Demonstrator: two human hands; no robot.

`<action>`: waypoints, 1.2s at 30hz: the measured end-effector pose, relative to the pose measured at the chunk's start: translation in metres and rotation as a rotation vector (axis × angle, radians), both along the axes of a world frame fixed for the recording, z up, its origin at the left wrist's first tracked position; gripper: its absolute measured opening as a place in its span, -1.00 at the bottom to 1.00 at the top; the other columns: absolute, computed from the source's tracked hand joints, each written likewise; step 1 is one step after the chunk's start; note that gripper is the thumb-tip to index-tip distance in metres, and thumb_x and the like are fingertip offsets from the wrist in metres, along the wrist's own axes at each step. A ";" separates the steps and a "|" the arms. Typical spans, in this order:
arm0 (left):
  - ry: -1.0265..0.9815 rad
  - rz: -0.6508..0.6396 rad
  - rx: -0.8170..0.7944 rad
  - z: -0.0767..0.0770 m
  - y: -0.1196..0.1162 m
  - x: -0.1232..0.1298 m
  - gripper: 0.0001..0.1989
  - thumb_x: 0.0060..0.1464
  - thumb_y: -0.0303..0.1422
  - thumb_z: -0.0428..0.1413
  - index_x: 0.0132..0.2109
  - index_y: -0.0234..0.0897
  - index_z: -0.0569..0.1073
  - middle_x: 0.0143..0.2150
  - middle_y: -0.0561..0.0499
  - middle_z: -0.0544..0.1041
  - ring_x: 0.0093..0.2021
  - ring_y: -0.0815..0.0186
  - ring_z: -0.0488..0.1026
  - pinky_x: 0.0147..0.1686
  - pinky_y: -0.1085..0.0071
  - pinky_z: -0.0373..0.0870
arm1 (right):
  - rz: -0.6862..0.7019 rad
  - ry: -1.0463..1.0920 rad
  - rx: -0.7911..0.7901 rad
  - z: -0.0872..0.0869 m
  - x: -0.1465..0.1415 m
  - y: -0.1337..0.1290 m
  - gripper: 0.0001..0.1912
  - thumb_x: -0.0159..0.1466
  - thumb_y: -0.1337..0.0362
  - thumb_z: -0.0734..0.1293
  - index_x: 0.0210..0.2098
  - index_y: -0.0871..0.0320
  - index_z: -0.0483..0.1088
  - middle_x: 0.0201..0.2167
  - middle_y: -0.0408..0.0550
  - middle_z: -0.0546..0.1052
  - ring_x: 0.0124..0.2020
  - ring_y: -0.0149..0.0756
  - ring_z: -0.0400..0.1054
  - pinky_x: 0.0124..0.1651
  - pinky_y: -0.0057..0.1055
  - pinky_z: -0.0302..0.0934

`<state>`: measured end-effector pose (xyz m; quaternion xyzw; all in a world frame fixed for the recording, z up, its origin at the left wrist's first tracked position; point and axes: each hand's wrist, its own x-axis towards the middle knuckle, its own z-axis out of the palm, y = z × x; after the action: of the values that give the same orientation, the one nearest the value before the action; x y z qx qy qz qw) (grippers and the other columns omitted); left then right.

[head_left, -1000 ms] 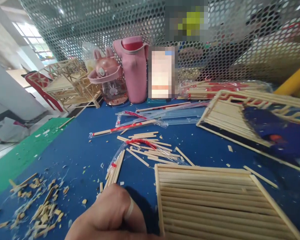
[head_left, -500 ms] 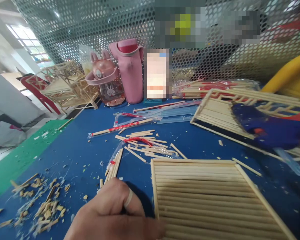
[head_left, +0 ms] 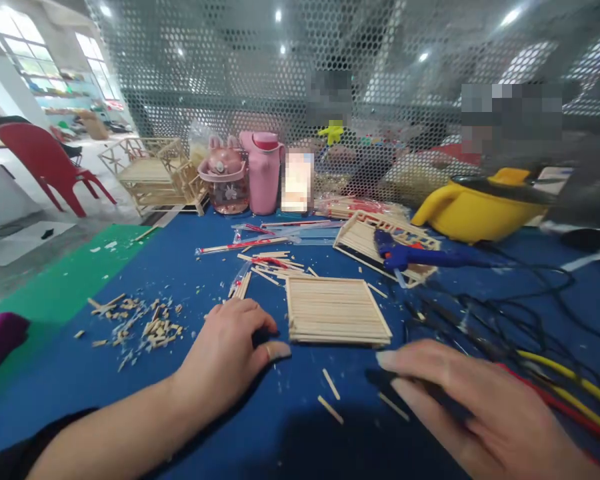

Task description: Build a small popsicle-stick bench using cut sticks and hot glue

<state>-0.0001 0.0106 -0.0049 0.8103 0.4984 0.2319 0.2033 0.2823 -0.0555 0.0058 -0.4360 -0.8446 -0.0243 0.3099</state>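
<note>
Single head-worn view, looking forward and down, close above the blue table [head_left: 180, 287]

The right hand [head_left: 473, 400] is blurring, its wrist running out past the near right edge. Pixel blocks are masking the phone-like panel [head_left: 298, 181] beside the pink bottle [head_left: 264, 175]. The near left edge is cutting off the purple object [head_left: 3, 340], and the glue gun [head_left: 420, 256] is partly hiding the slatted tray [head_left: 357, 243].
</note>
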 end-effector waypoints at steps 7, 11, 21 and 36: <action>0.013 -0.040 0.092 0.001 0.000 0.003 -0.77 0.03 -0.14 0.14 -0.36 -0.19 0.52 -0.35 0.01 0.53 -0.27 0.20 0.43 -0.23 0.27 0.25 | -0.024 0.128 -0.073 0.039 -0.064 0.048 -0.79 0.23 0.40 0.20 -0.21 0.05 0.41 -0.29 -0.10 0.54 -0.28 -0.28 0.44 -0.20 -0.35 0.32; -0.025 -0.044 0.130 0.000 0.001 0.004 -0.80 0.03 -0.17 0.14 -0.35 -0.20 0.52 -0.34 0.02 0.54 -0.26 0.20 0.43 -0.23 0.28 0.25 | 0.031 0.229 -0.188 0.030 -0.086 0.061 -0.75 0.23 0.41 0.18 -0.18 0.09 0.43 -0.26 -0.09 0.54 -0.24 -0.31 0.42 -0.15 -0.34 0.30; -0.065 -0.076 0.101 -0.004 0.002 0.008 -0.85 0.06 -0.24 0.12 -0.37 -0.19 0.51 -0.37 0.05 0.54 -0.31 0.24 0.42 -0.27 0.32 0.24 | 0.072 0.191 -0.306 0.013 -0.097 0.067 -0.90 0.21 0.34 0.30 -0.39 0.11 0.47 -0.46 -0.16 0.50 -0.41 -0.40 0.36 -0.31 -0.45 0.25; -0.159 -0.093 -0.099 -0.010 0.010 0.012 -0.88 0.06 -0.26 0.10 -0.36 -0.09 0.54 -0.42 0.13 0.54 -0.37 0.32 0.40 -0.30 0.37 0.17 | 0.177 0.154 -0.290 0.017 -0.089 0.075 -0.87 0.17 0.44 0.32 -0.41 0.10 0.45 -0.48 -0.22 0.51 -0.44 -0.52 0.39 -0.33 -0.64 0.26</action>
<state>0.0121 0.0204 -0.0149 0.8006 0.4533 0.2606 0.2926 0.1934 0.0192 0.0227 -0.4007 -0.8480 0.1584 0.3086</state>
